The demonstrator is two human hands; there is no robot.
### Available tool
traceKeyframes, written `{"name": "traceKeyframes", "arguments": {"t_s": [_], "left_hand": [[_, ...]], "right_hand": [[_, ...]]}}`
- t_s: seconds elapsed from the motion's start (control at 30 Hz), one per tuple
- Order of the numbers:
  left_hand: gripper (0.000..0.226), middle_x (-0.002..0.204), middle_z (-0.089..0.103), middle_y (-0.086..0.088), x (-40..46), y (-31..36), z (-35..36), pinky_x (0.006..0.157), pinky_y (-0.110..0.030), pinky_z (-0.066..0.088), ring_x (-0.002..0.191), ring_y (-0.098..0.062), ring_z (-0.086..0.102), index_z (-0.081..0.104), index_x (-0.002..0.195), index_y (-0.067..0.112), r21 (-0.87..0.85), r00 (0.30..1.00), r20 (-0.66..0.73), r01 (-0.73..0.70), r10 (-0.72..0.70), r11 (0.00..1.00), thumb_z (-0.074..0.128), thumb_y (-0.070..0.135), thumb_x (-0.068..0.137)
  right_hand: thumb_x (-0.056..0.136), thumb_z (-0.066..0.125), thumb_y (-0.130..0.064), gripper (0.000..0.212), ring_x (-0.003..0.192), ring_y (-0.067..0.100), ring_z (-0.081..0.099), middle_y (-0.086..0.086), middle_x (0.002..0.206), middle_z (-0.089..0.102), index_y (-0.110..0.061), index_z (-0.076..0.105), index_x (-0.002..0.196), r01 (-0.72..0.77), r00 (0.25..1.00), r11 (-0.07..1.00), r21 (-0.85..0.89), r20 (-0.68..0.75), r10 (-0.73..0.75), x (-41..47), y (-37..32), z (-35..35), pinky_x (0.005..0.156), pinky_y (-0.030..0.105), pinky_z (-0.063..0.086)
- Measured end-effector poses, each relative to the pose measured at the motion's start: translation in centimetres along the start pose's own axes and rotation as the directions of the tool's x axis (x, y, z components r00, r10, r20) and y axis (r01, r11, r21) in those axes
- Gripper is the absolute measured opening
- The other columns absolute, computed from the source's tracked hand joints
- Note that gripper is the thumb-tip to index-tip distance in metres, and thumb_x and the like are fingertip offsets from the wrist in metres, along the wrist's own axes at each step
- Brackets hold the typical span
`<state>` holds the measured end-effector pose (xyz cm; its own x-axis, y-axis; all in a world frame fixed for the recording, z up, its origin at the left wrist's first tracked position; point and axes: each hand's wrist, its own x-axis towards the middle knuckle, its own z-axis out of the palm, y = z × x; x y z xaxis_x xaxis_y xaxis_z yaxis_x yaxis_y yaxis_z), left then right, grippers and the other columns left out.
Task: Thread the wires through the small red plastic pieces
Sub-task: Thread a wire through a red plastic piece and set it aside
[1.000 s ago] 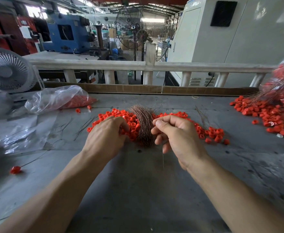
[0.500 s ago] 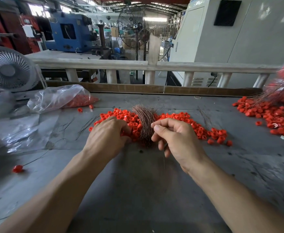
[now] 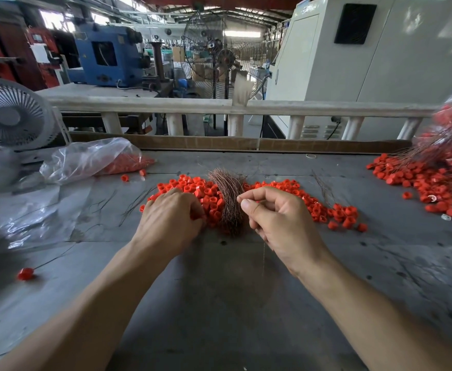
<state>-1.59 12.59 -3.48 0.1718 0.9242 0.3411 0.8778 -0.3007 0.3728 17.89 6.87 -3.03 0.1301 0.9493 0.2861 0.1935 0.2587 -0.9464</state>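
Grey workbench [image 3: 219, 303]: red plastic pieces [image 3: 334, 212], wire bundle [image 3: 228, 199], plastic bag [image 3: 90, 159], fan [image 3: 10, 116].

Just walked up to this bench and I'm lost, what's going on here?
A person is threading thin wires through small red plastic pieces heaped on a grey worktable. The right hand pinches one thin wire beside the brown wire bundle. The left hand reaches into the heap; whether it grips a piece is hidden.

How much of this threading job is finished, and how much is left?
Done: a heap of wired red pieces lies at far right, one more at near left. In hand: the right hand pinches a single wire; the left hand picks in the loose red pieces. Left: that pile and the wire bundle.
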Motion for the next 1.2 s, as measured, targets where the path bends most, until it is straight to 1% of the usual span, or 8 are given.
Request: {"name": "traceKeyframes", "arguments": {"t_s": [0.17,0.27,0.4,0.47,0.6,0.9,1.07,1.2], "left_hand": [[0.008,0.089,0.055,0.015,-0.2,0.2,-0.2,0.079,-0.033,0.042,0.088,-0.014,0.053,0.071,0.085,0.032,-0.030,1.000,-0.009,-0.007,0.007,1.000,0.078,0.031,0.082],[0.009,0.073,0.061,0.017,-0.3,0.6,-0.4,0.063,-0.027,0.042,0.071,-0.005,0.060,0.072,0.083,0.030,-0.182,0.998,-0.054,0.008,-0.019,0.983,0.080,0.028,0.082],[0.017,0.067,0.069,0.018,-0.5,1.7,-0.9,0.055,-0.021,0.046,0.056,0.000,0.061,0.073,0.077,0.029,-0.515,0.997,-0.071,-0.018,-0.022,0.857,0.084,0.018,0.081],[0.019,0.071,0.072,0.013,-0.7,2.4,-1.0,0.056,-0.022,0.049,0.061,-0.003,0.064,0.073,0.079,0.029,-0.596,0.998,-0.068,-0.044,0.004,0.801,0.085,0.014,0.080],[0.027,0.085,0.075,0.004,-1.3,3.3,-0.9,0.072,-0.030,0.061,0.077,-0.017,0.071,0.072,0.093,0.022,-0.761,0.999,-0.043,-0.051,0.029,0.646,0.086,0.006,0.077],[0.025,0.083,0.065,-0.006,-1.4,3.6,-1.0,0.070,-0.025,0.053,0.074,-0.018,0.061,0.079,0.094,0.024,-0.949,0.994,0.013,-0.023,0.111,0.315,0.081,0.013,0.072],[0.029,0.089,0.068,-0.007,-1.4,3.6,-1.1,0.076,-0.023,0.054,0.081,-0.017,0.065,0.081,0.098,0.027,-0.957,0.993,0.035,0.002,0.109,0.289,0.078,0.014,0.072],[0.026,0.093,0.071,-0.007,-1.5,3.7,-0.9,0.077,-0.026,0.054,0.083,-0.018,0.066,0.078,0.101,0.019,-0.961,0.995,0.043,0.017,0.090,0.275,0.077,0.007,0.078]], "right_hand": [[0.096,0.068,-0.016,0.012,0.053,0.001,0.052,-0.009,0.058,0.058,-0.021,0.076,0.089,0.019,1.000,1.000,-0.019,0.002,-0.019,0.0,0.2,0.1,0.052,0.013,0.038],[0.096,0.068,-0.018,0.011,0.054,0.001,0.052,-0.011,0.057,0.058,-0.021,0.076,0.089,0.028,1.000,0.999,-0.030,0.001,-0.028,-0.1,0.2,0.1,0.054,0.013,0.038],[0.097,0.068,-0.019,0.010,0.052,0.000,0.052,-0.015,0.056,0.058,-0.020,0.076,0.090,0.044,0.999,0.999,-0.015,-0.010,-0.044,-0.1,0.0,0.2,0.052,0.011,0.038],[0.096,0.069,-0.020,0.010,0.052,0.000,0.051,-0.014,0.056,0.057,-0.020,0.076,0.090,0.055,0.998,0.998,-0.009,-0.019,-0.055,0.0,-0.1,0.3,0.052,0.012,0.038],[0.096,0.068,-0.020,0.010,0.052,0.003,0.046,-0.012,0.055,0.054,-0.022,0.076,0.090,0.095,0.995,0.995,0.014,-0.033,-0.094,-0.1,-0.2,0.3,0.051,0.014,0.036],[0.094,0.063,-0.032,0.014,0.050,0.003,0.046,-0.007,0.057,0.054,-0.028,0.076,0.089,0.134,0.990,0.990,0.052,-0.051,-0.131,-0.1,-0.7,0.0,0.047,0.011,0.035],[0.098,0.060,-0.025,0.017,0.049,0.002,0.046,-0.003,0.058,0.055,-0.027,0.076,0.092,0.154,0.988,0.987,0.052,-0.025,-0.152,-0.2,-0.9,-0.1,0.045,0.009,0.033],[0.097,0.061,-0.018,0.014,0.053,0.005,0.049,-0.002,0.058,0.055,-0.022,0.074,0.096,0.159,0.987,0.983,0.090,-0.010,-0.158,-0.3,-1.0,0.0,0.050,0.011,0.037]]}}
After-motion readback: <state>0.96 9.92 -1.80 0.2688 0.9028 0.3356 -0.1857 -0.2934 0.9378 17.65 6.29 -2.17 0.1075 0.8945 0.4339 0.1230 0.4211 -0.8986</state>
